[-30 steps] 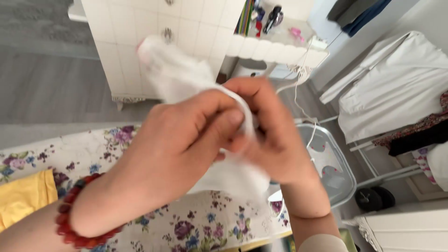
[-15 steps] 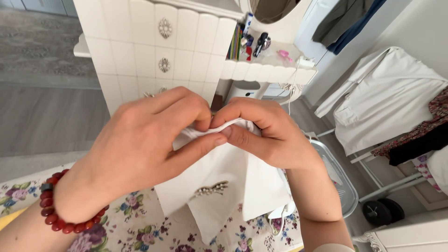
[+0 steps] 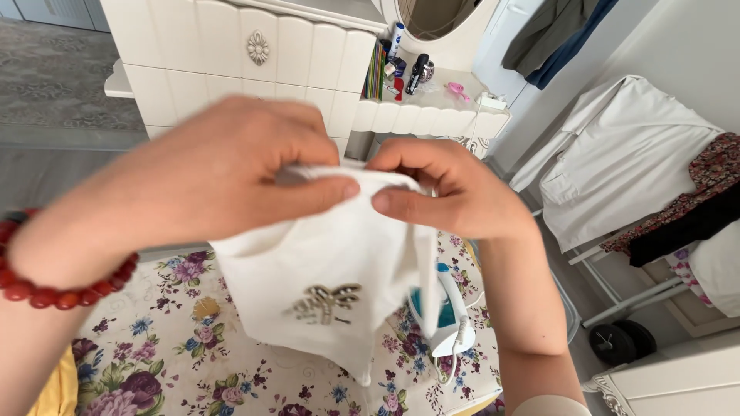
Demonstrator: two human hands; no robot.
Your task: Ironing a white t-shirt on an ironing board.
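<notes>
Both hands, left (image 3: 208,173) and right (image 3: 451,192), pinch the top edge of a white cloth (image 3: 331,285) bearing a dragonfly emblem, above the floral surface (image 3: 177,354). An iron (image 3: 443,316) stands partly hidden behind the cloth; bottles crowd the dresser shelf (image 3: 432,108) beyond.

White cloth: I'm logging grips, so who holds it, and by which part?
Both hands, left and right, pinch the white cloth along its top edge; the rest hangs down.

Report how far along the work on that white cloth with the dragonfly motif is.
Done: nothing visibly finished. In hand: left hand and right hand pinch the top edge of the white cloth with a dragonfly motif above the floral-covered board. Left: the cloth hangs unfolded; the white-and-teal iron stands untouched.
</notes>
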